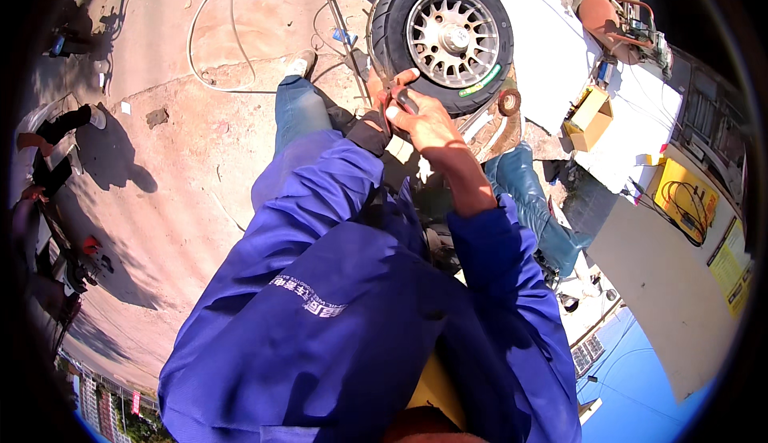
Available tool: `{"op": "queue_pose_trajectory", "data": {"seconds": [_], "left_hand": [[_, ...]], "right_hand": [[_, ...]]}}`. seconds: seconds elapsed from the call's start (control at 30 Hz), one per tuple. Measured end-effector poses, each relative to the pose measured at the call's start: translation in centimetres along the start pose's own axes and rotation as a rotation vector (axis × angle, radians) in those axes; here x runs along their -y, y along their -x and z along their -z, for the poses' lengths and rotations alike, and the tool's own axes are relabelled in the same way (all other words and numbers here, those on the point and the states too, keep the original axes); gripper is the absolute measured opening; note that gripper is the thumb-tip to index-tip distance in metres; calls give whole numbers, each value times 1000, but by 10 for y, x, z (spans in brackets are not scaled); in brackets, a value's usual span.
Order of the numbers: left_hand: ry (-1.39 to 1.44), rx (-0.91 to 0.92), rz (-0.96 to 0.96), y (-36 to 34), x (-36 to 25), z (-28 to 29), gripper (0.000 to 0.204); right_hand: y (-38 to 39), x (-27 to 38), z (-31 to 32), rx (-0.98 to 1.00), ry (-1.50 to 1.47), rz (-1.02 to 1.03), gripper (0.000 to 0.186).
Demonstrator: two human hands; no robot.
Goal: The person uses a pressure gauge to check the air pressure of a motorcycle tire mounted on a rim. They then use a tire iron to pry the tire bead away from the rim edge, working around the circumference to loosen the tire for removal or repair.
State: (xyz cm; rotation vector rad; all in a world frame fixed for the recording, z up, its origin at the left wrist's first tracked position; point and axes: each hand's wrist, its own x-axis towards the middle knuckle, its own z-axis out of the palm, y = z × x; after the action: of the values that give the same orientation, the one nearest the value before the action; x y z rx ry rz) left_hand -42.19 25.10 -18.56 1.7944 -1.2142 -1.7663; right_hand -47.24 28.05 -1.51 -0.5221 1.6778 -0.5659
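step: tyre (398,19) edge is being worked at 7 o'clock | right hand (428,119) closed on dark tool (406,100) | left hand (379,105) (mostly hidden) grip cannot be told | next: steady leverage is needed

Single head cam, fisheye, worn high, aimed steeply down over blue jacket (360,299) & forearms entering from lower edge. Close on hands at frame centre, small tyre w/ alloy wheel (445,35) just beyond. Concrete ground (184,171) curves toward rim; horizon bent along bottom. No 2nd view to overlap.
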Motion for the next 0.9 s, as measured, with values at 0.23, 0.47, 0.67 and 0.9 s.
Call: {"op": "queue_pose_trajectory", "data": {"seconds": [0.23, 0.47, 0.67, 0.9], "left_hand": [[672, 73, 83, -19, 22, -10, 77], [749, 113, 92, -17, 18, -13, 61], [708, 245, 159, -24, 26, -9, 35], [-4, 378, 360, -14, -22, 34, 50]], "right_hand": [[41, -113, 35, -343, -68, -190, 19], [3, -162, 16, -801, -740, -49, 21], [-77, -165, 8, -1199, -723, -170, 80], [-74, -121, 11, -1249, -718, -324, 87]]}}
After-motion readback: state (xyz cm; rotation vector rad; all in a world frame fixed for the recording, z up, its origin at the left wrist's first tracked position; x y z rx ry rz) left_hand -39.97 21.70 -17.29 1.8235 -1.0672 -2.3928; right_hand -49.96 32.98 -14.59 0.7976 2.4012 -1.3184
